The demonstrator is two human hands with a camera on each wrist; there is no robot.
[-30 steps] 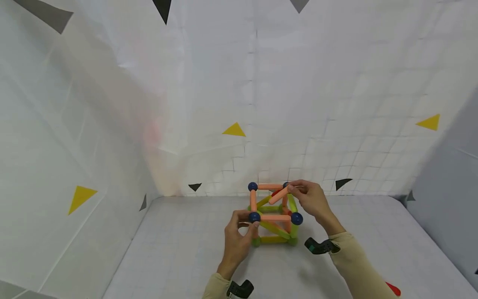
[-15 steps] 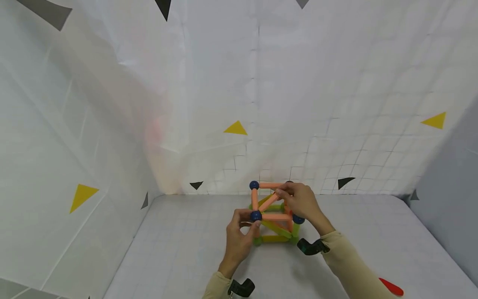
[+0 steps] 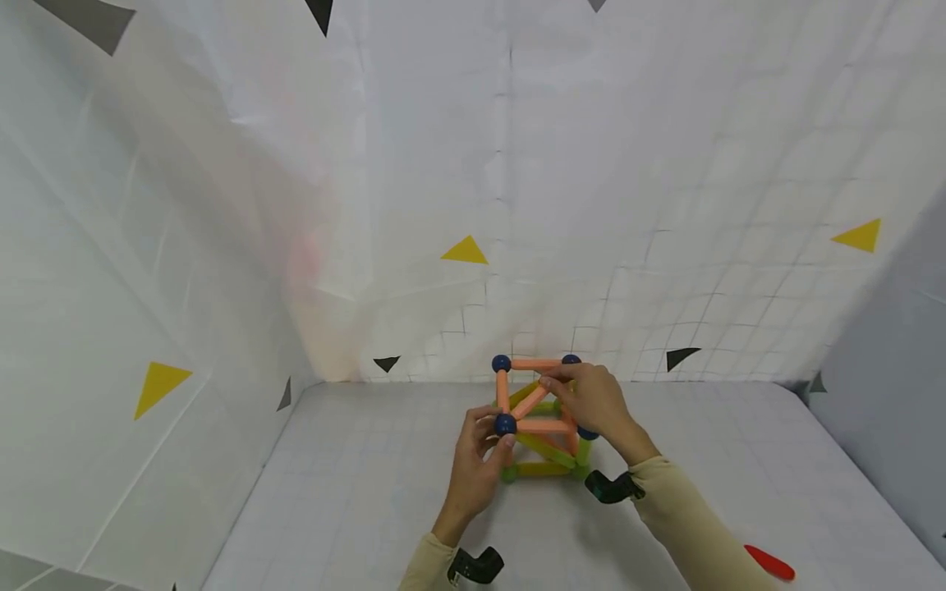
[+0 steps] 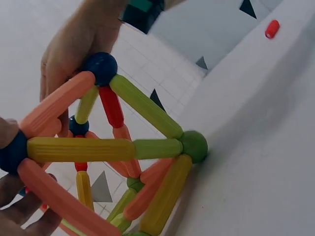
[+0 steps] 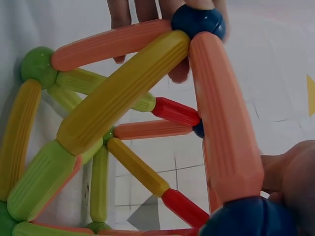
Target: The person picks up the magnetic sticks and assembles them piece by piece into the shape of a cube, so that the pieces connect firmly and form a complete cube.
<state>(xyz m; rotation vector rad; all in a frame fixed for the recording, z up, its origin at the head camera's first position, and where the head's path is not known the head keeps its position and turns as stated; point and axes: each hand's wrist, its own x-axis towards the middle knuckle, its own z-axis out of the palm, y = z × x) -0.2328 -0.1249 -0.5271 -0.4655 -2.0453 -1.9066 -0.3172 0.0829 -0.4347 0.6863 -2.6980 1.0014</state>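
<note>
A cube-like frame of coloured magnetic sticks and balls stands on the table, with green balls low and blue balls on top. My left hand (image 3: 476,468) grips the blue ball (image 3: 506,424) at its near left top corner, fingers behind and thumb in front. My right hand (image 3: 594,398) pinches an orange stick (image 3: 528,402) slanting across the top square; its lower end meets that blue ball. The right hand partly covers the far right and near right blue balls. In the left wrist view, a yellow stick (image 4: 81,149) and a green stick (image 4: 158,148) join end to end across one side face.
A red stick (image 3: 769,563) lies on the table (image 3: 355,492) beside my right forearm. Behind the frame rises a white sheet wall (image 3: 414,205) with yellow, black and grey triangle marks. Similar sheets stand at left and right.
My right hand has moved left with the orange stick, whose lower end has come to the blue ball at my left hand. The left hand keeps its hold.
</note>
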